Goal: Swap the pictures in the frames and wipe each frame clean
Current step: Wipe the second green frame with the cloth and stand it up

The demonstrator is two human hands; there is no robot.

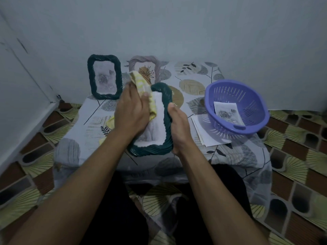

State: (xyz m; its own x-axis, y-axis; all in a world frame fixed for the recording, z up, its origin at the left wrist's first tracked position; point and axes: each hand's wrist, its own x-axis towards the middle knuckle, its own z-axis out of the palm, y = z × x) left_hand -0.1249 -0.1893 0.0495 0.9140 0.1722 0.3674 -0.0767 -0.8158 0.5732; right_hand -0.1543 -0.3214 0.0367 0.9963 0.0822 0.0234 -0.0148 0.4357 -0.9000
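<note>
Now the left hand (131,110) has its fingers (145,96) clamped on the yellow cloth (141,84), pressed to the glass of the green frame (157,121). Right hand (178,128), fingers closed round the frame's edge, steadies it. Best bet: firm strokes, reaching every corner.

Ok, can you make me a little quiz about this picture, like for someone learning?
1. True or false: the basket is empty.
2. Which hand presses the cloth on the frame: A left, B right?
3. How many frames stand against the wall?

Key:
1. False, a picture lies in it.
2. A. The left hand wipes; the right hand grips the frame's edge.
3. Two: a dark green frame and a pale frame.
</note>
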